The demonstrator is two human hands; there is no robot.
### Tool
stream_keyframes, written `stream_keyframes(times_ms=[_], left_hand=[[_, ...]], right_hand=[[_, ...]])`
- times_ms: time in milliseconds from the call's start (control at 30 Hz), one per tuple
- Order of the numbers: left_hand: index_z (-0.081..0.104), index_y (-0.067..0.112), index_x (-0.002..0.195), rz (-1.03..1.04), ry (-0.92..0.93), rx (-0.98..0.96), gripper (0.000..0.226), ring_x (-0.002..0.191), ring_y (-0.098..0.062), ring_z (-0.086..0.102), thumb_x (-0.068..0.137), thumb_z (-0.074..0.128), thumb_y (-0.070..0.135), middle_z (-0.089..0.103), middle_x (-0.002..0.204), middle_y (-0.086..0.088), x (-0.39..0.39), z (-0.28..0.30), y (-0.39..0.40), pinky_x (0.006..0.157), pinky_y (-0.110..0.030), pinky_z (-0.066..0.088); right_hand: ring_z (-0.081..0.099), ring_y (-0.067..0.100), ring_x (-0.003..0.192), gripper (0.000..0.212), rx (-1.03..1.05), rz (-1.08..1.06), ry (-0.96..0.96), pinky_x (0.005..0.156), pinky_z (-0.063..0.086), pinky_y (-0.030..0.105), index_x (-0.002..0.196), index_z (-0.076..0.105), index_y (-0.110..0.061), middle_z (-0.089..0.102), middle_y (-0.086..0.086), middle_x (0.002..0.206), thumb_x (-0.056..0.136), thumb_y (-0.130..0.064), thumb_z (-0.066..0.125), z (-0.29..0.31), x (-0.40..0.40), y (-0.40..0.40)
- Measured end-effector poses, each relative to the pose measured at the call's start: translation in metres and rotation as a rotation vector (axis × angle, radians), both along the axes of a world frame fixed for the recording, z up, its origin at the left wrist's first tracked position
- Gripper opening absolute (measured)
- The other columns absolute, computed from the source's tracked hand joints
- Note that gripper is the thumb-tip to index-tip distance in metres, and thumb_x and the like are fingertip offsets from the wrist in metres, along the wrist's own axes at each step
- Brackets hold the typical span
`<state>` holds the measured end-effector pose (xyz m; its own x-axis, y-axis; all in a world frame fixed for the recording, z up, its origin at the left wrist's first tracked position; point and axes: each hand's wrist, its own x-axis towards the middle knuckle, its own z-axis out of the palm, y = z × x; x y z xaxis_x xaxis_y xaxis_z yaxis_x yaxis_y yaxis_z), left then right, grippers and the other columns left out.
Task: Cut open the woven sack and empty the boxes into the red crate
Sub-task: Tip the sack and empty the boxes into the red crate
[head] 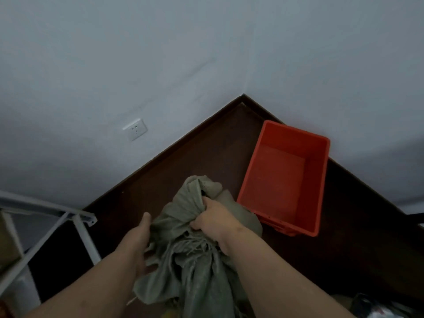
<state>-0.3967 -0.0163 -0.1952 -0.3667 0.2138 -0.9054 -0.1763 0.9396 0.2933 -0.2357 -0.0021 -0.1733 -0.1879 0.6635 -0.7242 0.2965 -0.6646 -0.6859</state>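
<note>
**Sack in hand, crate waiting**

The biggest things here are the pale walls (pixel 160 65) that meet in a corner, and the dark brown floor (pixel 195 157) below them. A white metal frame (pixel 75 223) stands at the left side.

The red crate (pixel 320 187) sits on the floor close to the corner, on the right. Nothing can be seen inside it.

The woven sack (pixel 195 267) is grey-green and all crumpled. It is held up in the middle, low in the view, just left of the crate and touching or nearly touching its near corner. Loose threads hang from a ragged edge, so it looks like the sack may be cut open already. No boxes can be seen.

The right hand (pixel 212 218) is squeezed shut around a bunch of the sack's cloth near the top. The left hand (pixel 140 246) is on the left side of the sack with its thumb sticking up. Its fingers are hidden behind the cloth, so I cannot tell if they are pinching it.

I think the person is at the tipping step. Next, the open end needs to go over the crate, so the sack must move to the right and be lifted from the bottom.

A small white wall socket (pixel 135 129) is on the left wall.
</note>
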Motion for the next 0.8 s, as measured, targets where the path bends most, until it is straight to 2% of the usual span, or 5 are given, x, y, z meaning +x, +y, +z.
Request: stream_keyframes(times_ms=[167,367,567,667,800], left_hand=[[0.044,0.014,0.138,0.098,-0.035,-0.159,0.078,0.122,-0.040,0.049,0.085,0.042,0.071,0.046,0.142,-0.016,-0.020,0.028,0.004,0.097,-0.057,0.041],[0.055,-0.001,0.114,0.305,-0.341,-0.067,0.051,0.100,-0.035,0.058,0.097,0.044,0.046,0.061,0.110,-0.021,-0.027,0.051,0.025,0.099,-0.047,0.042],[0.055,-0.003,0.101,0.262,-0.276,0.038,0.015,0.073,-0.027,0.053,0.096,0.042,0.000,0.052,0.088,-0.017,0.005,0.050,0.078,0.046,-0.030,0.057],[0.056,0.000,0.108,0.220,-0.331,0.169,0.024,0.088,-0.032,0.060,0.091,0.040,0.000,0.059,0.107,-0.017,0.039,0.067,0.100,0.080,-0.041,0.056],[0.065,0.009,0.103,0.127,-0.387,0.191,0.019,0.086,-0.030,0.067,0.094,0.056,0.023,0.072,0.092,-0.016,0.080,0.088,0.126,0.069,-0.043,0.059]], right_hand=[[0.059,0.025,0.111,0.046,0.090,0.188,-0.065,0.099,0.045,0.030,0.130,0.057,-0.013,0.066,0.005,0.113,0.086,0.002,0.057,0.061,0.000,0.023],[0.064,0.028,0.110,0.054,0.205,0.212,-0.074,0.100,0.050,0.044,0.119,0.067,-0.022,0.070,0.007,0.117,0.071,0.005,0.065,0.127,0.035,0.053],[0.067,0.031,0.106,0.048,0.173,0.290,0.032,0.097,0.051,0.051,0.103,0.073,-0.023,0.073,0.011,0.111,0.067,0.006,0.064,0.159,0.108,0.072],[0.068,0.035,0.104,0.050,0.161,0.270,0.093,0.094,0.052,0.054,0.097,0.077,-0.025,0.074,0.014,0.108,0.062,0.008,0.062,0.169,0.153,0.093],[0.068,0.030,0.103,0.056,0.228,0.277,-0.030,0.094,0.054,0.048,0.101,0.076,-0.030,0.074,0.009,0.108,0.066,0.012,0.061,0.180,0.207,0.127]])
